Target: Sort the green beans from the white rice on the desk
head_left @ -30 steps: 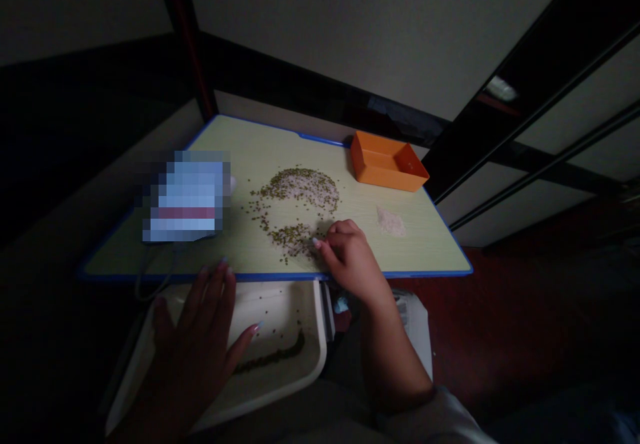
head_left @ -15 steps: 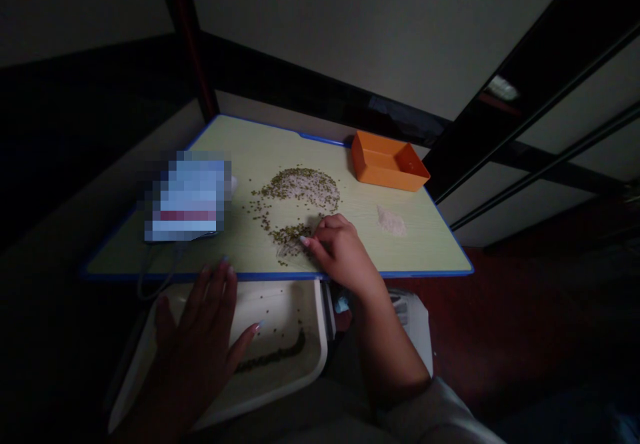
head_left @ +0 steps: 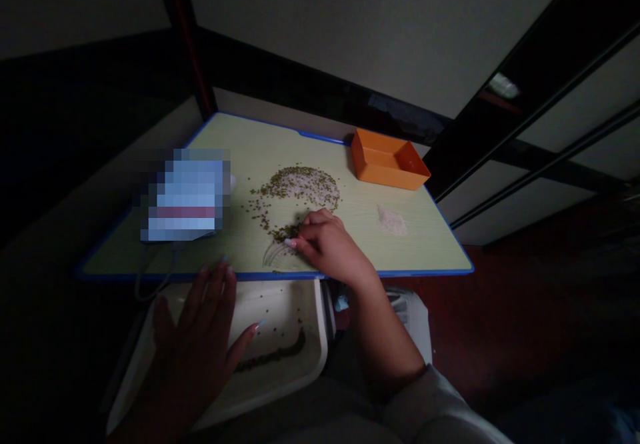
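Note:
My right hand (head_left: 330,247) is closed in a pinch on a clear, curved plastic piece (head_left: 275,254), whose far side is hidden under my fingers. Its exact kind is hard to make out. The piece lies low on the table beside a small heap of green beans (head_left: 280,234), probably mung beans. Farther back spreads a larger pile of white rice grains and green beans (head_left: 305,187). My left hand (head_left: 200,324) has its fingers spread, above a white basin (head_left: 323,324), with the fingertips at the table's front edge. It holds nothing. A dark band of beans (head_left: 280,354) lies in the basin.
The pale table (head_left: 420,251) has a blue rim. An orange box (head_left: 385,177) stands at its back right, with a small rice heap (head_left: 391,221) in front. A blurred-out device (head_left: 185,197) with a cable sits at the left.
My right hand has slid left along the table with the clear piece, which has passed through the near part of the small heap. My left hand stays in place.

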Demonstrator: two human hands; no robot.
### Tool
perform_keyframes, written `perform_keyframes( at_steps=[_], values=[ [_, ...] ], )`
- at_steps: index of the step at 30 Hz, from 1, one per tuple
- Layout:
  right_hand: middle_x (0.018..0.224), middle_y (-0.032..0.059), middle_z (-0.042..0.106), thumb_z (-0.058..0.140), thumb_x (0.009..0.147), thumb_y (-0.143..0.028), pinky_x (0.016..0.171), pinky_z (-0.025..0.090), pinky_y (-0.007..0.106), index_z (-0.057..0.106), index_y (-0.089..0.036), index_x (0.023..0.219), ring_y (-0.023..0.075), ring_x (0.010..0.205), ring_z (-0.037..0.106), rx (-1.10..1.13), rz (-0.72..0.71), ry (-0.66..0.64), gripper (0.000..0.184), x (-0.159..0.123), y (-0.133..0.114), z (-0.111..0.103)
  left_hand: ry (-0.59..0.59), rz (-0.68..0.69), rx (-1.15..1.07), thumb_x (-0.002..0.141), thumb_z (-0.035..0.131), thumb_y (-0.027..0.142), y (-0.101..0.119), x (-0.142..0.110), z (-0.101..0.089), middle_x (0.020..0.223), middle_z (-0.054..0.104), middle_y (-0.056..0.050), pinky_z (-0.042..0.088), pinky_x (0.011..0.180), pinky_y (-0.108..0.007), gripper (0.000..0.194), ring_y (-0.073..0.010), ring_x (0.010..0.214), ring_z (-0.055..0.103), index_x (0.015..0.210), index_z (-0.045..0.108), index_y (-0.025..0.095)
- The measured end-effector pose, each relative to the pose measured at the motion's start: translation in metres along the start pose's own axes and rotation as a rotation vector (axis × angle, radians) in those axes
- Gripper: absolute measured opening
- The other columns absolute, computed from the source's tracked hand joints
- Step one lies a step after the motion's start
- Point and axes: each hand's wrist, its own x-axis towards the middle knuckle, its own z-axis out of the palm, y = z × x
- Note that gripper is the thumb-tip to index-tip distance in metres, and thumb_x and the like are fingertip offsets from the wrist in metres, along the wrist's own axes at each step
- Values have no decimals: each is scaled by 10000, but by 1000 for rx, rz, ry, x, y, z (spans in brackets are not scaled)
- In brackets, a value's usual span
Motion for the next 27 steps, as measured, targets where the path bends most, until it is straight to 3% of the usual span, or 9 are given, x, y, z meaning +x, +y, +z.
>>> perform_keyframes(
  at_steps=[6,16,20,23,27],
  values=[
    [981,57,624,643,989,-303,932,378,367,694,-189,763,216,1020,523,39,-43,14,258,-6,-3,-3,-29,2,5,900,304,724,-2,-2,1,1559,460,-250,309,1059,-887,871,-441,1426,481,1586,-52,321],
    [869,59,613,593,991,-260,862,412,370,603,-208,693,226,931,532,54,148,355,304,-40,24,-23,-14,4,21,910,325,704,-4,-6,5,1597,416,-226,205,1179,-818,866,-387,1473,437,1594,7,280],
    [803,63,605,554,1007,-324,837,406,395,581,-218,656,234,853,517,-17,247,441,367,-55,42,-28,-37,13,71,940,431,522,-4,-8,7,1625,367,-219,170,1221,-778,832,-361,1515,376,1598,6,243],
    [785,66,606,557,998,-313,823,408,394,576,-218,634,238,850,529,-2,268,433,376,-64,48,-30,-42,14,100,942,450,420,-5,-9,7,1635,342,-217,189,1217,-780,827,-353,1532,343,1598,-20,238],
    [814,57,612,587,982,-265,836,419,378,588,-210,636,225,869,550,73,212,321,350,-71,44,-29,-42,19,103,945,437,439,-5,-9,8,1633,345,-225,211,1210,-788,828,-358,1532,344,1598,-28,233]
  ],
)
